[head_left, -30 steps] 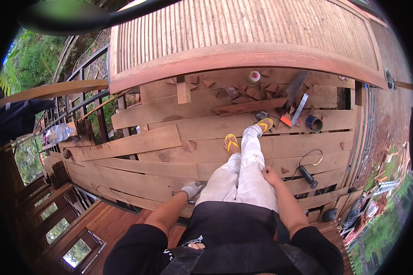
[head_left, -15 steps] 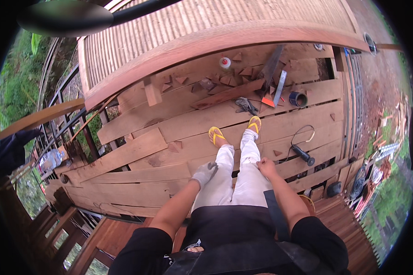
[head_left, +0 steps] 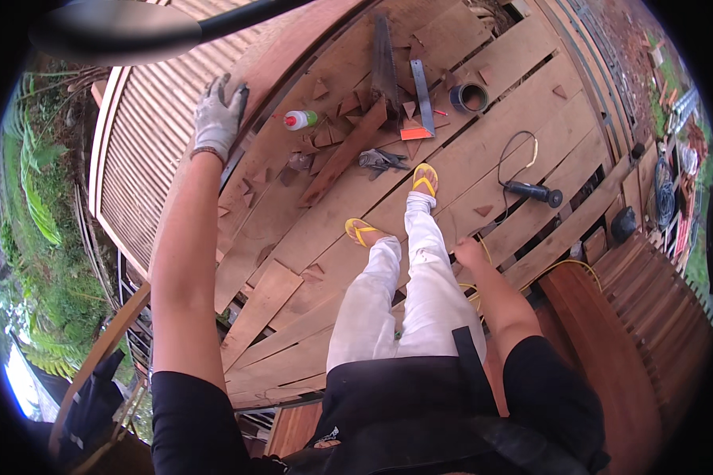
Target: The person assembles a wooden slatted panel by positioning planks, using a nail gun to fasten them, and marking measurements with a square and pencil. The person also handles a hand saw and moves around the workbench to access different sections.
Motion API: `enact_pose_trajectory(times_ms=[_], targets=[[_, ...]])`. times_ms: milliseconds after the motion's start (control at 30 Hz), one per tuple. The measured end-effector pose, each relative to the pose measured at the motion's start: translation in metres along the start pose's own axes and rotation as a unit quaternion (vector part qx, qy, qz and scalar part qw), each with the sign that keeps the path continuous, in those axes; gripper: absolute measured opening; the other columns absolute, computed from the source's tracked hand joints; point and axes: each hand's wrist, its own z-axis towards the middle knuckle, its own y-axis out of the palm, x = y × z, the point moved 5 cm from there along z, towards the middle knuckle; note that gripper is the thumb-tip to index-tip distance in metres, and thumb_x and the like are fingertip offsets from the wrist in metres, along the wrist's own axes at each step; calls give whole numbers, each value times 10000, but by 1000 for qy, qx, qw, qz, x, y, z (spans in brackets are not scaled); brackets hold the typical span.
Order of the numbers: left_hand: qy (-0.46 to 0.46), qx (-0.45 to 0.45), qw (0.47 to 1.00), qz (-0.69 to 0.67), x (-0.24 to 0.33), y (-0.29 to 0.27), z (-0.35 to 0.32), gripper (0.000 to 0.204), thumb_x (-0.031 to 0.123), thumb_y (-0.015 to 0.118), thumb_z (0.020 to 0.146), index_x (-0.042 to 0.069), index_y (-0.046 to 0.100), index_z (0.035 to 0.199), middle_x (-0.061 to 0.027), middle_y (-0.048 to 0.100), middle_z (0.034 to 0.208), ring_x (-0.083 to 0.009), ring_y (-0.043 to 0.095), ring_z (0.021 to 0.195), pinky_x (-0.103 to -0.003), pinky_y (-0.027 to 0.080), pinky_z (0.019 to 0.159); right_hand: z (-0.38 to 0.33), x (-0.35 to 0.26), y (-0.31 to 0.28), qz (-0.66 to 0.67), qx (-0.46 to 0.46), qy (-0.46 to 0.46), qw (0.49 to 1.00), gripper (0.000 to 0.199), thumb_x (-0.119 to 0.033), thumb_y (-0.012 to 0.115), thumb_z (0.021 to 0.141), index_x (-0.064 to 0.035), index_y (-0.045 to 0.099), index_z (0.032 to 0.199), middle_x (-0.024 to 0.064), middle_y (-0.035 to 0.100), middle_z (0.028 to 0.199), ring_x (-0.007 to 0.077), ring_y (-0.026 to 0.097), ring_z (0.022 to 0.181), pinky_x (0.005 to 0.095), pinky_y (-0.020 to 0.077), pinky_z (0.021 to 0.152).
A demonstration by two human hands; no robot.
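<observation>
My left hand (head_left: 218,119) wears a grey work glove and is stretched far up and out, fingers spread, at the curved rim of a slatted wooden panel (head_left: 146,150). It holds nothing. My bare right hand (head_left: 471,253) is low beside my right knee, over the deck planks and close to a yellow cable (head_left: 566,265). Its fingers are curled, and I cannot see whether they grip anything. My legs in white trousers reach forward, with yellow sandals (head_left: 425,178) on the planks.
On the plank deck (head_left: 293,285) lie a hand saw (head_left: 384,59), a metal ruler (head_left: 421,95), a tape roll (head_left: 469,96), a glue bottle (head_left: 301,119), a loose glove (head_left: 380,160), a black power tool (head_left: 535,191) and several triangular wood offcuts. Greenery drops away at left.
My gloved left hand has risen from beside my thigh up to the curved panel's rim. The view has swung right and tilted. My right hand slid from my thigh to beside the knee.
</observation>
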Motion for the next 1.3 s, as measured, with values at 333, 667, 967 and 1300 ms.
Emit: enact_pose_trajectory(times_ms=[333, 667, 967, 1300], targets=[[101, 30, 994, -11, 20, 58, 46, 649, 432, 442, 1019, -12, 400, 1491, -237, 394, 1539, -385, 316, 1456, -418, 206, 1209, 257, -59, -36, 272, 14, 69, 960, 295, -295, 672, 857, -10, 655, 930, 192, 696, 829, 312, 691, 773, 418, 541, 700], [61, -25, 994, -92, 36, 60, 42, 651, 351, 351, 1058, -79, 242, 1534, -202, 269, 1613, -293, 224, 1511, -405, 142, 1231, 395, -54, 19, 387, 126, 154, 900, 556, -327, 736, 801, 62, 630, 1184, 266, 700, 1032, 373, 681, 1008, 409, 525, 886], [76, 8, 995, -66, 33, 55, 45, 646, 375, 460, 1006, -59, 390, 1479, -227, 373, 1556, -380, 295, 1467, -440, 173, 1222, 330, -112, -36, 553, 10, 132, 822, 231, -185, 745, 901, 14, 643, 958, 98, 695, 833, 148, 670, 702, 274, 548, 625], [4, 52, 998, 21, 27, 48, 37, 705, 537, 509, 957, 146, 393, 1532, -248, 353, 1557, -396, 261, 1480, -495, 117, 1228, 112, -147, -74, 616, -125, 170, 759, 117, -140, 681, 946, -69, 592, 971, 32, 656, 824, 131, 634, 692, 277, 552, 662]])
